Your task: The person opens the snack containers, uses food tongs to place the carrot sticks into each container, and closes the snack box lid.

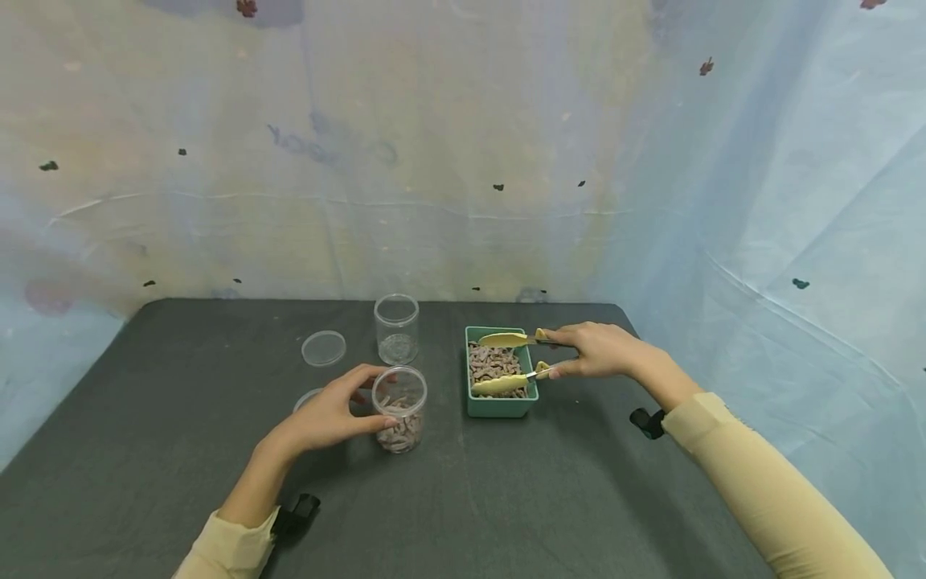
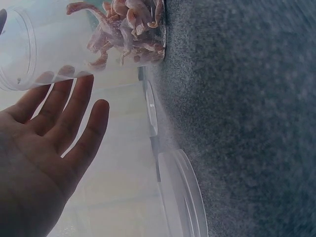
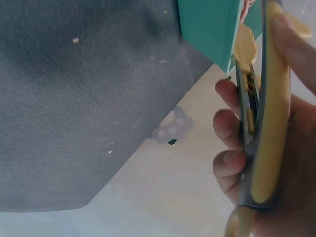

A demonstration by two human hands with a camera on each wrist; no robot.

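Observation:
My left hand (image 1: 327,412) holds a clear plastic jar (image 1: 400,402), thumb on the near side and fingers on the far side. Small pinkish-brown, twisted pieces (image 2: 126,29) lie in its lower part; their exact kind is unclear. In the left wrist view, the fingertips touch the jar's wall. A pair of tongs (image 1: 501,384) with yellow scalloped tips is gripped in my right hand (image 1: 604,351). The tongs are spread over a green rectangular box (image 1: 499,408), which holds many similar pieces (image 1: 493,362). Whether the tips pinch any piece cannot be told.
Behind the held jar stands a second clear jar (image 1: 396,322). A round clear lid (image 1: 324,348) lies to its left, and another lid (image 1: 307,397) is partly hidden by my left hand. The dark table (image 1: 463,507) ends at a hanging pale sheet (image 1: 405,161).

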